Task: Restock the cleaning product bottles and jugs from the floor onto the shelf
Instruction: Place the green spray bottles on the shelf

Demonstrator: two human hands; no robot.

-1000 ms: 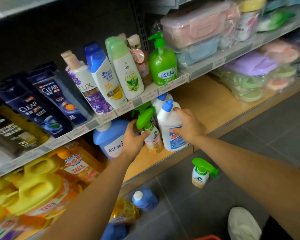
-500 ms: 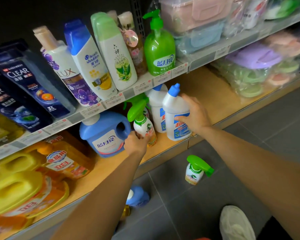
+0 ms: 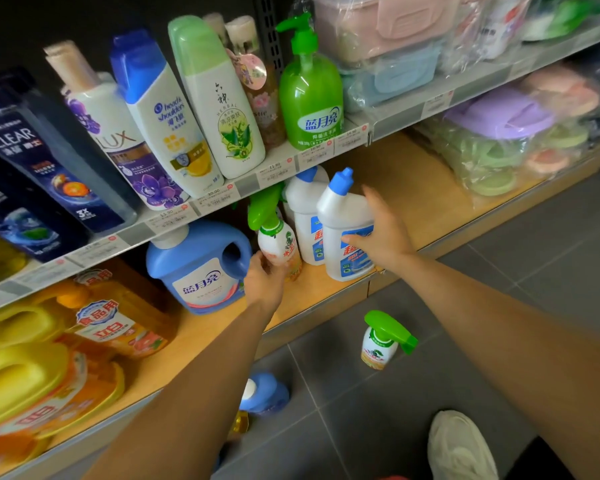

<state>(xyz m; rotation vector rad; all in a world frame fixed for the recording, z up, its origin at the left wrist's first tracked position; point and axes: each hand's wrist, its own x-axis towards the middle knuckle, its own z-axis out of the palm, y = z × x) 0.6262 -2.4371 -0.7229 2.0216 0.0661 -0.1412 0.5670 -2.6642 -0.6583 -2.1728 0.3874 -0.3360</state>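
Two hands at the lower shelf [image 3: 413, 188]: left hand [image 3: 264, 282] grips the spray bottle [image 3: 278, 242] at its base, just left of the white bottle [image 3: 343, 220]. Right hand [image 3: 383, 233], fingers spread, touches that white bottle's right side; a second spray bottle [image 3: 381, 341] stands on the near floor [image 3: 499, 306].

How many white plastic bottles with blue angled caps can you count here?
2. Both stand on the lower wooden shelf: the front bottle beside the right hand, the rear bottle just behind it, leftward. Others may be hidden.
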